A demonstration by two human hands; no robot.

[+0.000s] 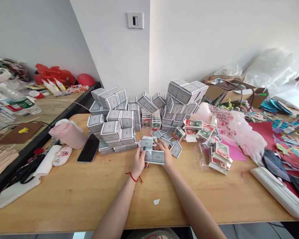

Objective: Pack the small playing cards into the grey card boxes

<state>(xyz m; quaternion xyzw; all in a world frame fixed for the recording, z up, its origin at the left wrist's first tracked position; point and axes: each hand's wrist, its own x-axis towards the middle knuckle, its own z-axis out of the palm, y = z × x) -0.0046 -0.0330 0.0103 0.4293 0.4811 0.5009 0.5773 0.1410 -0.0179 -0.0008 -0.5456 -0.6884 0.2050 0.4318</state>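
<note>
Between my two hands, low over the wooden table, are grey-backed playing cards (154,157) laid end to end as a strip. My left hand (139,160), with a red cord on its wrist, is closed on their left end, thumb on top. My right hand (166,153) grips the right end, its fingers curled round the far side. Just beyond the strip, more cards (147,142) touch the fingers; whether they are joined to it I cannot tell. Loose folded cards (176,149) lie to the right of my right hand.
Behind stand stacked blocks (111,130) of folded cards, with a taller pile (184,93) on the right. Opened card boxes (220,154) and a pink plastic bag (229,126) lie right. A phone (89,148) and a pink cloth roll (68,133) are left. A paper scrap (156,201) lies in front.
</note>
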